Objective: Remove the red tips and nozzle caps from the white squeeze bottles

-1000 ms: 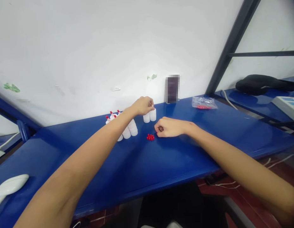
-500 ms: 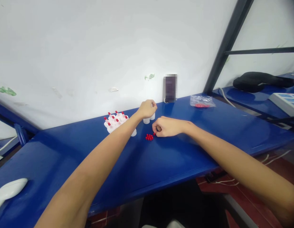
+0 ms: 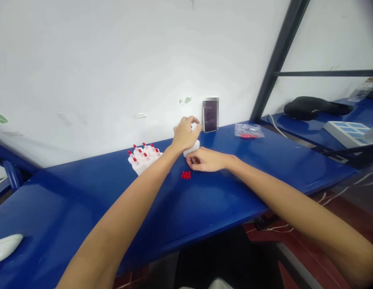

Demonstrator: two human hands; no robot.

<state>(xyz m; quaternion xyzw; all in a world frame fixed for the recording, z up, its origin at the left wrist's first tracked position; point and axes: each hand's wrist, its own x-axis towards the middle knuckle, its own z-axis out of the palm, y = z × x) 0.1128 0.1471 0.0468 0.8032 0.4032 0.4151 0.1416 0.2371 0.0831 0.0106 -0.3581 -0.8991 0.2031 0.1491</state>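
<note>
Our smooth blue table (image 3: 186, 216) has a glossy sheen. Clustered white bottles (image 3: 144, 162), rounded and matte, taper to red-tipped nozzles beside our left forearm. Small red caps (image 3: 186, 175) lie bunched in front of our right hand (image 3: 206, 159), its fingers curled inward; we cannot tell whether they pinch anything. Our left hand (image 3: 188, 132), thumb and forefinger arched apart, is above more white containers (image 3: 192, 150), plain and partly hidden.
</note>
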